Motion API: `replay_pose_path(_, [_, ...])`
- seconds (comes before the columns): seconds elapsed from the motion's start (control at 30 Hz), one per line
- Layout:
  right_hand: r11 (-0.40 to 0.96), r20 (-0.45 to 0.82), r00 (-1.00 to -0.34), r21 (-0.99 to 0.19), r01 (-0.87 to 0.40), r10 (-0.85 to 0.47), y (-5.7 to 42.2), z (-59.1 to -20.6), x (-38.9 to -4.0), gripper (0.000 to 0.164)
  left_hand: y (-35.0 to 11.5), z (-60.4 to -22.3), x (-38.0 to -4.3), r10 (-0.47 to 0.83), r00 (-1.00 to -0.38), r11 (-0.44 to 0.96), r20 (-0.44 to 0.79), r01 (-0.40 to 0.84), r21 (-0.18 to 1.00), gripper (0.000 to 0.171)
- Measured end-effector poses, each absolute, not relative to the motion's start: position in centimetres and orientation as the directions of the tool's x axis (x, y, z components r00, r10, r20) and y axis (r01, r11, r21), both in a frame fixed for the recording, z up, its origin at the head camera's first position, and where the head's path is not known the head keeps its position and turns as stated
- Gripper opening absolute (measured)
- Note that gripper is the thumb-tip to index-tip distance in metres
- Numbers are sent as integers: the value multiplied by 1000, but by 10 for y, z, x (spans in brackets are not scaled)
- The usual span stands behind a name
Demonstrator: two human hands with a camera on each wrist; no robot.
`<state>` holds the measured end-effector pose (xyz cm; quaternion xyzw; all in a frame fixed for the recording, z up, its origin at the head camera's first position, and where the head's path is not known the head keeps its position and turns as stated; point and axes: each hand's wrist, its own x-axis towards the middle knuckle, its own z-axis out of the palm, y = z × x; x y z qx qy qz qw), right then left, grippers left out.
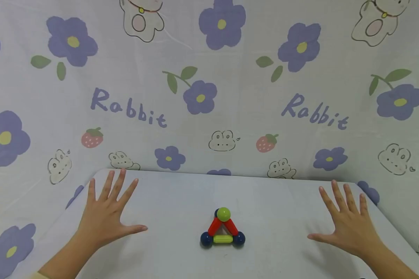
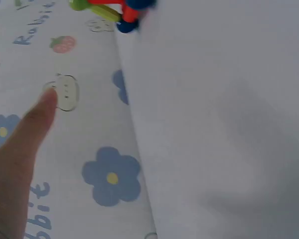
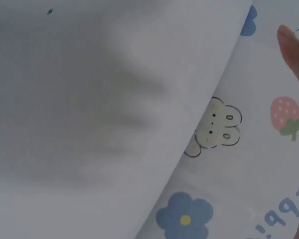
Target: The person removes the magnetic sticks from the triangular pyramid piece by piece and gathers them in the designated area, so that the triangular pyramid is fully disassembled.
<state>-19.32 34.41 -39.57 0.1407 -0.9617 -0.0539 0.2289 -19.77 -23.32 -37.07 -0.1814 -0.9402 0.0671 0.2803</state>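
Note:
A small triangular build [image 1: 223,239] of toy balls and rods stands on the white table. Its light green ball [image 1: 224,214] sits at the top, with two red rods [image 1: 214,226] sloping down to navy balls [image 1: 206,239]. A yellow-green rod joins those two balls, and another navy ball shows partly behind. To the left, my left hand [image 1: 104,219] is spread wide, holding nothing; its thumb [image 2: 32,124] shows in the left wrist view. On the other side, my right hand [image 1: 350,226] also spreads its fingers and holds nothing. Both hands are apart from the build.
The white table [image 1: 265,209] has its far edge against a cloth [image 1: 244,97] printed with flowers, rabbits and strawberries. More of this cloth hangs at both sides. Each hand casts a soft shadow on the tabletop.

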Motion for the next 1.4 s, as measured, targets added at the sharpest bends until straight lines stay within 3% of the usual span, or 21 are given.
replay_pose_path(0.17, [953, 390, -871, 86, -289, -299, 320, -396, -191, 121, -205, -368, -192, 348, -751, 933, 561, 335, -130, 91])
replay_pose_path(0.3, [946, 327, -899, -37, -321, -292, 292, -391, -191, 105, -176, -367, -188, 368, -715, 908, 595, 413, -66, 65])
replay_pose_path(0.4, [933, 289, -914, -135, -332, -284, 270, -389, -193, 91, -151, -368, -187, 360, -721, 879, 592, 474, 42, 53])
replay_pose_path(0.6, [863, 197, -945, -393, -319, -260, 223, -390, -206, 73, -102, -372, -196, 399, -793, 748, 461, 572, 336, 51])
replay_pose_path(0.7, [823, 169, -949, -471, -316, -268, 203, -392, -212, 65, -81, -373, -203, 482, -784, 669, 391, 617, 414, 53])
replay_pose_path(1.03, [651, 125, -934, -687, -324, -334, 168, -396, -228, 35, -43, -383, -221, 532, -793, 602, 296, 600, 527, 49])
replay_pose_path(1.4, [539, 171, -923, -769, -343, -343, 146, -417, -231, 22, -35, -410, -223, 518, -759, 532, 394, 647, 546, 34])
